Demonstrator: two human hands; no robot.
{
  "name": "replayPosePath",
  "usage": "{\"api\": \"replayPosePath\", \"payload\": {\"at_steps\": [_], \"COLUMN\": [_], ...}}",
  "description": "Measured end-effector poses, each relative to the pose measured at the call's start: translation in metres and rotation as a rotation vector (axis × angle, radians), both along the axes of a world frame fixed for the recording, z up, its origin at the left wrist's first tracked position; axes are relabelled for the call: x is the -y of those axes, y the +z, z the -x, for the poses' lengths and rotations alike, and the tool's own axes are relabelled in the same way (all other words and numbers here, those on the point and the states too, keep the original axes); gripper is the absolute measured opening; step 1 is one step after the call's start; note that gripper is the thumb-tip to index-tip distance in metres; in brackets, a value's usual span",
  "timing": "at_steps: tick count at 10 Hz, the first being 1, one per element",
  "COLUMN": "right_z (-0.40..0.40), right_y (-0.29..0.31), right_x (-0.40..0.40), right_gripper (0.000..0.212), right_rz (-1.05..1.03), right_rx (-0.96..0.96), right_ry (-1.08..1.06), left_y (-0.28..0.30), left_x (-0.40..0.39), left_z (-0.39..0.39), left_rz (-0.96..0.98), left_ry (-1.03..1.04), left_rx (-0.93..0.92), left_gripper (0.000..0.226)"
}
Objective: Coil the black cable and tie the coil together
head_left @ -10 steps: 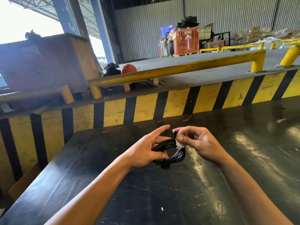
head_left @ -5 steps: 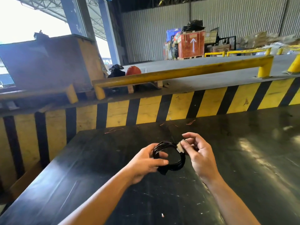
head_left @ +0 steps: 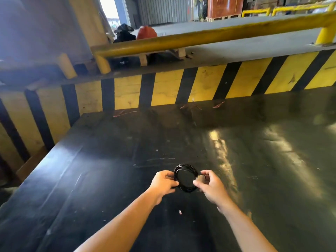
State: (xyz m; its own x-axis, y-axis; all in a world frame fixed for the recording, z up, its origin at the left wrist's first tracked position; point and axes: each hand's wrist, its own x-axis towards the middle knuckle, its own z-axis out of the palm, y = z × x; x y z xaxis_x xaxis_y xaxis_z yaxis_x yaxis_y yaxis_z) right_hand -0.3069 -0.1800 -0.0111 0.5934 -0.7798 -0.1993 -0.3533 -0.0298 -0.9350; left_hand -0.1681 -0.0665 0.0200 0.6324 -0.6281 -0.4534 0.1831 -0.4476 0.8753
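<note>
Head view. The black cable (head_left: pixel 185 178), already wound into a small round coil of several thin turns, was held just above the dark glossy tabletop (head_left: pixel 263 160), toward its near edge. The left hand (head_left: pixel 162 183) pinched the coil's left side, its fingers (head_left: pixel 175 183) closed on the bundled turns. The right hand (head_left: pixel 211 186) held the coil's right side, thumb and forefinger closed on a small pale piece (head_left: pixel 201 178), whether a tie or a connector could not be told. Winding appeared complete; tying seemingly remained. To bind well, the left pinch should keep every turn gathered while the right passes the binding snugly round all strands, lest loose outer turns spring free.
</note>
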Motion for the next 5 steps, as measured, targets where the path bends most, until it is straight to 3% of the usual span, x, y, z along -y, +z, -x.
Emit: {"api": "replayPosePath", "payload": {"at_steps": [3, 5], "right_z": [-0.028, -0.026], "right_y": [-0.060, -0.057], "right_x": [0.008, 0.011], "right_gripper": [0.039, 0.042], "right_rz": [-0.072, -0.008], "right_rx": [-0.289, -0.323], "right_ry": [0.090, 0.153], "left_y": [-0.046, -0.046], "left_x": [0.004, -0.007], "left_z": [-0.019, -0.023], "left_rz": [-0.138, -0.126], "left_ry": [0.054, 0.044], "left_rx": [-0.181, -0.172], "left_gripper": [0.055, 0.064]}}
